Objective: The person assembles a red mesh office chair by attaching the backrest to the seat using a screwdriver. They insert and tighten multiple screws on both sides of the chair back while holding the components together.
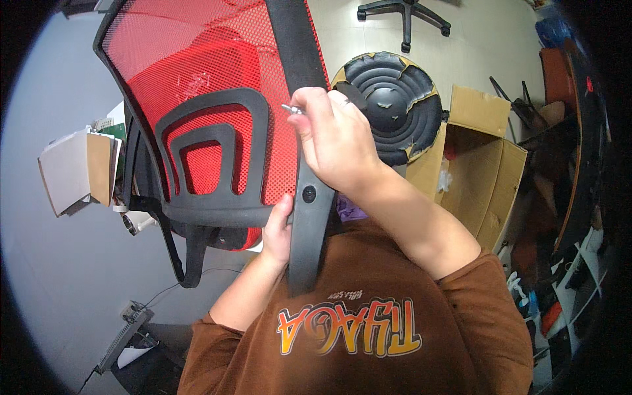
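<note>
A chair backrest with red mesh (260, 141) and a black plastic frame (217, 217) stands tilted in front of me. My left hand (278, 234) grips the black frame at its lower right corner, thumb up along the side bar; its other fingers are hidden behind. Pinched between thumb and fingers of my right hand (339, 135) is a small silvery bolt (289, 109), its thin end pointing left over the mesh. Below the right hand, a dark round screw hole (309, 193) shows in the black side bar (308, 230).
Beyond my right hand lies a round black seat-like disc (392, 108) with torn covering. An open cardboard box (484, 178) stands to the right. At the top is a black five-star chair base (407, 12). Stacked papers and boxes (82, 164) are at the left.
</note>
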{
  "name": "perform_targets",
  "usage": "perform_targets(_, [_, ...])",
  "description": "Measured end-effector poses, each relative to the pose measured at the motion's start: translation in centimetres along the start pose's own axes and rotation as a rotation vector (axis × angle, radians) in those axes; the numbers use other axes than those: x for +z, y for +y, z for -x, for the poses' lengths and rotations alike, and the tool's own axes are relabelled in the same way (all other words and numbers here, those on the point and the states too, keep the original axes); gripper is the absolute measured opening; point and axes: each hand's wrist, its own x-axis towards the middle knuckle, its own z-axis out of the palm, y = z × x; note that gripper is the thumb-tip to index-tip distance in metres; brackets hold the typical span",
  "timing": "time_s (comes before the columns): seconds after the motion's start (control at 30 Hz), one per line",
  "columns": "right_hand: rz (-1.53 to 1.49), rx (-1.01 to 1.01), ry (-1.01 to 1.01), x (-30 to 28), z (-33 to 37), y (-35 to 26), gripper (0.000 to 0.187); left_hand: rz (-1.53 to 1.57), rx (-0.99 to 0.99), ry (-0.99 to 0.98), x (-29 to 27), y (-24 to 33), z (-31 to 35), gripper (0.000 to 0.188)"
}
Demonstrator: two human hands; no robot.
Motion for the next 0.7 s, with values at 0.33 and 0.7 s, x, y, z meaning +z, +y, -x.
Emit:
perform_targets(0.33, [-0.175, 0.012, 0.060, -0.5, 1.0, 0.5, 0.016, -0.144, -0.008, -0.035, 0.6, 1.5, 1.0, 0.053])
perform_targets(0.7, [-0.198, 0.049, 0.085, -0.1, 1.6, 0.1, 0.018, 0.294, -0.438, -0.182, 4.4, 2.4, 3.3, 0.068])
